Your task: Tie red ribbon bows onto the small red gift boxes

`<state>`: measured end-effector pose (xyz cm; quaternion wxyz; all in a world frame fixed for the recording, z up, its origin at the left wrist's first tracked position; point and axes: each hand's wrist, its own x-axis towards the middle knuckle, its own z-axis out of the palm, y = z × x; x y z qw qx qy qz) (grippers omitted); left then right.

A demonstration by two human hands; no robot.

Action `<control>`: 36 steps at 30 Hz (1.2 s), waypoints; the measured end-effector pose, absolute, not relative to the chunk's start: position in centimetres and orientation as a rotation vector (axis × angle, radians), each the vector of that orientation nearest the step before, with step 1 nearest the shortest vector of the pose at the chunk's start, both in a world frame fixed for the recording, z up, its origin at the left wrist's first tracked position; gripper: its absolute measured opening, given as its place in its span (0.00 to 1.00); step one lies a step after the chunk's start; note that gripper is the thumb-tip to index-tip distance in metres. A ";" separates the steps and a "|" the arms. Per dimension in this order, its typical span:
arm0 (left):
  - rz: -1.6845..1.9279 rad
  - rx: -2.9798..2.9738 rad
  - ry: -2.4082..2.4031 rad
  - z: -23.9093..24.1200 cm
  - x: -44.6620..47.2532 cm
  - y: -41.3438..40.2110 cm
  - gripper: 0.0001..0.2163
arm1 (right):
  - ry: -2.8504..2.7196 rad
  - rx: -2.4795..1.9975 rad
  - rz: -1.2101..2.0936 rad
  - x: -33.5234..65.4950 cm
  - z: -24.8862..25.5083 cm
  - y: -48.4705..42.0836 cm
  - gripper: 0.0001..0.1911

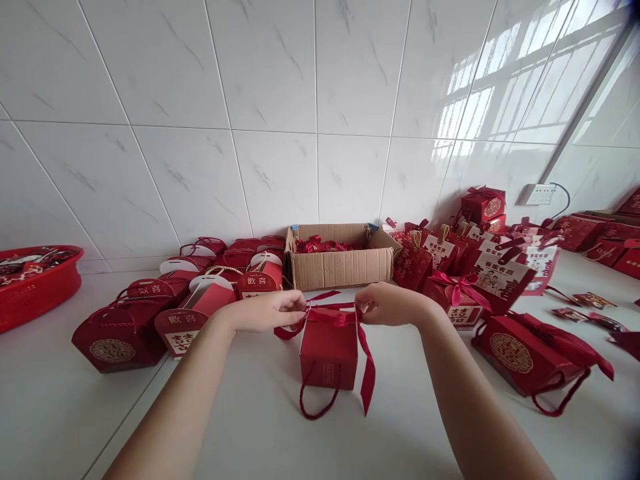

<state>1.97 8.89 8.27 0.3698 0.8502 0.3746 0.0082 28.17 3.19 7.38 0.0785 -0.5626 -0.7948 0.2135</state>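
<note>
A red gift box (pixel 327 357) stands upright on the white table in front of me, its dark red cord handle hanging down the near side. Across its top runs a shiny red ribbon (pixel 369 373), with a knot or bow at the middle and one tail trailing down the right side. My left hand (pixel 273 311) is pinched on the ribbon at the box's top left edge. At the top right, my right hand (pixel 383 305) is likewise closed on the ribbon. The fingertips of both hands are partly hidden.
An open cardboard carton (pixel 345 268) holding red ribbon bows stands behind, against the tiled wall. Several red boxes (pixel 120 333) crowd the left, near a red basin (pixel 40 293). More gift boxes (pixel 525 353) and small packets (pixel 595 300) lie on the right.
</note>
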 end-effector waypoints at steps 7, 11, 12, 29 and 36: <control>0.005 2.189 0.932 8.1 2.5 8.6 0.18 | -2.367 -1.785 0.710 28.4 7.2 3.6 0.03; 0.029 2.156 0.951 8.3 2.6 8.1 0.18 | -2.356 -1.798 0.821 28.5 7.3 3.5 0.03; 0.022 2.172 0.954 8.5 2.7 7.9 0.17 | -2.355 -1.799 0.798 28.5 7.3 3.5 0.03; -0.074 2.289 1.106 8.8 1.6 7.9 0.11 | -2.305 -1.780 0.711 30.7 7.4 3.3 0.05; -0.101 2.232 1.167 8.6 2.8 6.7 0.09 | -2.405 -1.809 0.729 28.9 6.9 3.7 0.09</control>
